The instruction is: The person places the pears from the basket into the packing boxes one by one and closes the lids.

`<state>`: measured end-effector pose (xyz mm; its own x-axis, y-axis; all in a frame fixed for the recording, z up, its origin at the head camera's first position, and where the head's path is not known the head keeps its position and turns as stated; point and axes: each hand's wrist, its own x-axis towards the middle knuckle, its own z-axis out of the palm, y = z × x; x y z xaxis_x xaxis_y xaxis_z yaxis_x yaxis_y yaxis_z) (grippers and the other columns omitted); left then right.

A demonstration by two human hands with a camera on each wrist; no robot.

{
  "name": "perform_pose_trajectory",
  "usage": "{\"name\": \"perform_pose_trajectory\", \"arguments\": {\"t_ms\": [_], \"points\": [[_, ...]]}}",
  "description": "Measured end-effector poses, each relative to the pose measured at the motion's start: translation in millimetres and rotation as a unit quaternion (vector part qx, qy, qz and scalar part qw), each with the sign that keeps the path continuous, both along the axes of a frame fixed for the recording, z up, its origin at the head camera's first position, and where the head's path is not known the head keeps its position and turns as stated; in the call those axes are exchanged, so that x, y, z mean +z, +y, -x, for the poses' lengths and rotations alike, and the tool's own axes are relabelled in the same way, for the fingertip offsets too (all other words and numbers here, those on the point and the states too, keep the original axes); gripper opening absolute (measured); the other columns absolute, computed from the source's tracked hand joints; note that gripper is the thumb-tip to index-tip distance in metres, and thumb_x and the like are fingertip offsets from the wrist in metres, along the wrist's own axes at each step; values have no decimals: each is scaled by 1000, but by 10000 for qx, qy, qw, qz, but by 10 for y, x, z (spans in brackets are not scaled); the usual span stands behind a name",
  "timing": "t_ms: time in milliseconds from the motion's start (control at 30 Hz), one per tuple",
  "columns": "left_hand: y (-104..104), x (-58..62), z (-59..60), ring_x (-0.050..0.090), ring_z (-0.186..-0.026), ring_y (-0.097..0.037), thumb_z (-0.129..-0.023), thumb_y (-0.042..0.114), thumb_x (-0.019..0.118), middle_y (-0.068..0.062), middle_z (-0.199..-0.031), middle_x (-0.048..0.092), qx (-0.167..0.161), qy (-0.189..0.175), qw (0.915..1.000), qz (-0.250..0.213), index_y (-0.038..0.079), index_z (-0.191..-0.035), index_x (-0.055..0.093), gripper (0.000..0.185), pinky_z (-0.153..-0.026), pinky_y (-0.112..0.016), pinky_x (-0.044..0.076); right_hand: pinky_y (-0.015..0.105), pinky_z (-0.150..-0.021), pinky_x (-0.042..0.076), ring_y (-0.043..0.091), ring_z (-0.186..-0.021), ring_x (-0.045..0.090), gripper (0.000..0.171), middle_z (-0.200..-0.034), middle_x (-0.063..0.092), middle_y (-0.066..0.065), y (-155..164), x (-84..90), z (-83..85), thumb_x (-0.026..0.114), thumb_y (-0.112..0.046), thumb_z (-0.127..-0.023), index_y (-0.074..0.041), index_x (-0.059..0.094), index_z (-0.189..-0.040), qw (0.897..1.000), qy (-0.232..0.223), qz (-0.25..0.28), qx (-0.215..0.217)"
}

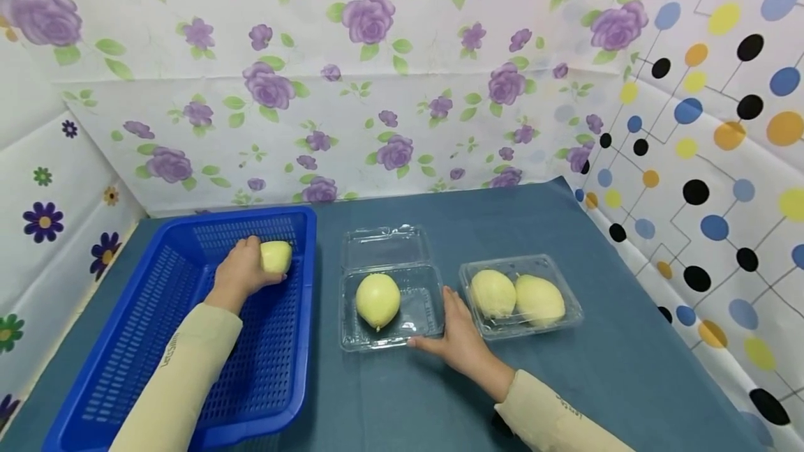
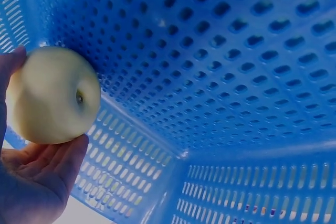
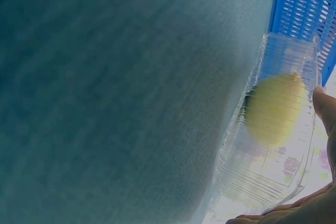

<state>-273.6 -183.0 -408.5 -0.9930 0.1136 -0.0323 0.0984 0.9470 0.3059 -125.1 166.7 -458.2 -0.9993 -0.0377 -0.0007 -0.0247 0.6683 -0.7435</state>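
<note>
Inside the blue plastic basket (image 1: 295,396), my left hand (image 1: 241,272) grips a pale yellow pear (image 1: 276,257). The left wrist view shows the same pear (image 2: 55,95) between thumb and fingers, its small dark hollow facing the camera. My right hand (image 1: 461,337) rests at the near right corner of an open clear plastic box (image 1: 417,305), thumb at the front edge and fingers along the right side. One pear (image 1: 377,300) sits in the left half of that box. Through the box wall, the right wrist view shows this pear (image 3: 275,109).
Right of the open box stands a closed clear box (image 1: 568,309) with two pears (image 1: 539,300) inside. The open box's lid (image 1: 386,248) lies back toward the wall. A dark green cloth (image 1: 383,403) covers the table, and patterned sheets (image 1: 402,110) surround it.
</note>
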Motion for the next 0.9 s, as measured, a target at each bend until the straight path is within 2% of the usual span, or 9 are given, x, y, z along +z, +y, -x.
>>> {"name": "perform_pose_trajectory", "arguments": {"t_ms": [433, 667, 900], "points": [[106, 85, -39, 57, -82, -43, -74, 40, 75, -33, -100, 50, 350, 50, 9994, 29, -16, -115, 41, 78, -59, -49, 48, 61, -108, 27, 47, -139, 20, 110, -150, 22, 32, -3, -7, -23, 83, -37, -71, 10, 18, -147, 10000, 24, 0, -66], [129, 131, -98, 58, -85, -47, -74, 41, 75, -35, -101, 49, 565, 329, 9978, -108, -17, -116, 40, 79, -61, -52, 49, 62, -108, 26, 47, -140, 19, 110, -151, 21, 32, 2, 1, -26, 83, -38, -71, 10, 18, -147, 10000, 11, 7, -27], [144, 184, -175, 56, -90, -50, -75, 43, 74, -37, -106, 49, 1022, 406, 9929, -446, -19, -116, 40, 81, -66, -55, 50, 62, -108, 26, 46, -141, 17, 111, -152, 19, 31, -6, 2, 3, 82, -39, -72, 9, 16, -148, 10000, -52, 0, 23]]}}
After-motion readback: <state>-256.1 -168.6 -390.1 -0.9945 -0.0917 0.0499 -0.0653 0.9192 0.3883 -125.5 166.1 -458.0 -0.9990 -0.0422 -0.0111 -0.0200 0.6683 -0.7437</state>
